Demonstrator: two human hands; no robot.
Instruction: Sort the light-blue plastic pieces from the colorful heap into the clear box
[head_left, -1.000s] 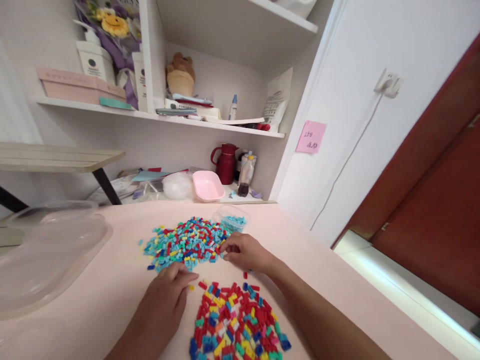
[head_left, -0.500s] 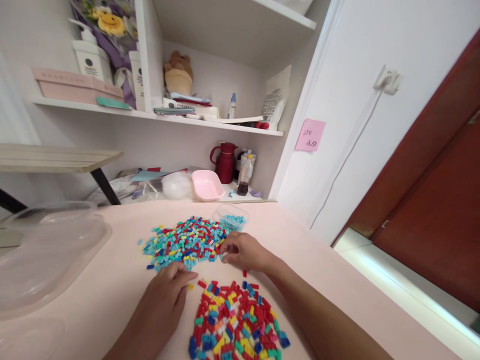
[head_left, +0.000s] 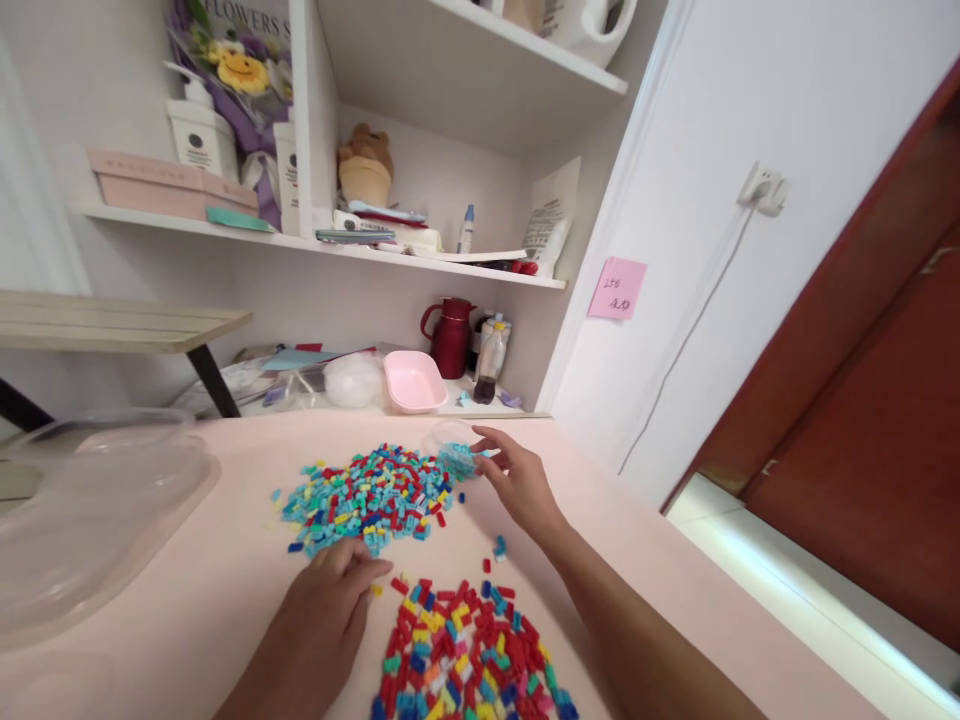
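Note:
My right hand is at the right rim of a small clear plastic tub that holds light-blue toy bricks. Its thumb and fingers are apart, and I see nothing held between them. My left hand rests on the table, thumb and forefinger apart, the other fingers curled and partly hidden. Just past its fingertips lies a yellow brick. A mixed brick pile spreads beyond the left hand. A nearer pile, mostly red, yellow and blue, lies between my forearms.
Clear plastic trays stand at the left. A few loose bricks lie near my right wrist. Behind the pink table are a pink tray, a red jug and a bottle. Shelves overhang the back.
My right hand has moved from the far pile's right edge up to the clear tub, and its fingers have spread. The left hand has hardly moved. The view has tilted up slightly.

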